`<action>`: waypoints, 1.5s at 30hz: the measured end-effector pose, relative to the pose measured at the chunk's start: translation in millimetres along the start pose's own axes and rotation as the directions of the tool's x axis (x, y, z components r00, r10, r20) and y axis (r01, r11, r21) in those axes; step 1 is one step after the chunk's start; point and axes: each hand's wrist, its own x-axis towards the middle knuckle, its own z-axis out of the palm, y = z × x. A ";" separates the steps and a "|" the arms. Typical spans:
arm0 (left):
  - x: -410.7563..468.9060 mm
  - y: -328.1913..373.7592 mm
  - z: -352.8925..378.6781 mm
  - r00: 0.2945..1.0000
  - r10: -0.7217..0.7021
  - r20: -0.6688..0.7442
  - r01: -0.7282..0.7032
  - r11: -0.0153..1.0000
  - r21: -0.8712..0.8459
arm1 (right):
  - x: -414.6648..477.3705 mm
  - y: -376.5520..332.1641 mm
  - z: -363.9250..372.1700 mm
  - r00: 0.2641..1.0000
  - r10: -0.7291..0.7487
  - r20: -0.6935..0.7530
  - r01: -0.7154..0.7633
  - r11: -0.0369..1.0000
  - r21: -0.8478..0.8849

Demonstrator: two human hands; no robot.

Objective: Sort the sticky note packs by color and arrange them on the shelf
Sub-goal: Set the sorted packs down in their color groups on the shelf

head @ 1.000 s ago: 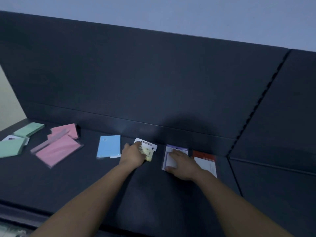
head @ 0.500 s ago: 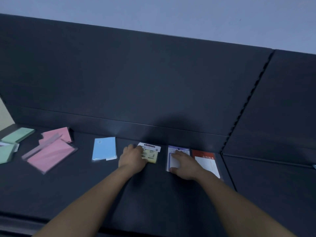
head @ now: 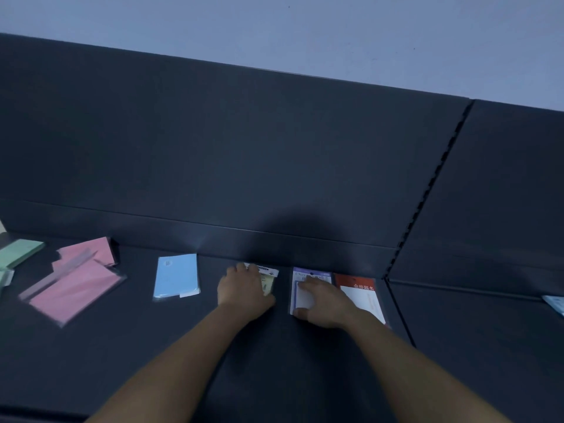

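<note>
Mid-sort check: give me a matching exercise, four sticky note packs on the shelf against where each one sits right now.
Packs:
1. blue pack
2. yellow pack
3. purple-edged pack
4. red-topped pack

Places:
A. under the right hand
B. right end of this row of four
C. under the left hand
D. lying free between the pink packs and the left hand

Pairs: 1-D, 2-C, 3-A, 4-B.
</note>
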 end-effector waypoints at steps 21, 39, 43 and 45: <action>7.9 -26.2 -8.7 0.992 0.053 -0.118 -0.052 0.999 0.016 | 2.8 6.5 6.4 0.985 0.081 -0.151 -0.075 0.996 0.046; 4.3 11.8 7.3 0.790 0.594 0.155 -0.592 0.804 -0.063 | -30.8 63.7 11.0 0.944 0.285 -0.165 -0.304 0.947 -0.106; 1.6 14.4 5.0 0.796 0.590 0.134 -0.587 0.807 -0.065 | -34.9 69.3 5.8 0.942 0.294 -0.161 -0.317 0.937 -0.149; 0.4 18.2 4.8 0.792 0.602 0.101 -0.604 0.797 -0.021 | -37.3 70.8 4.6 0.948 0.274 -0.163 -0.295 0.947 -0.123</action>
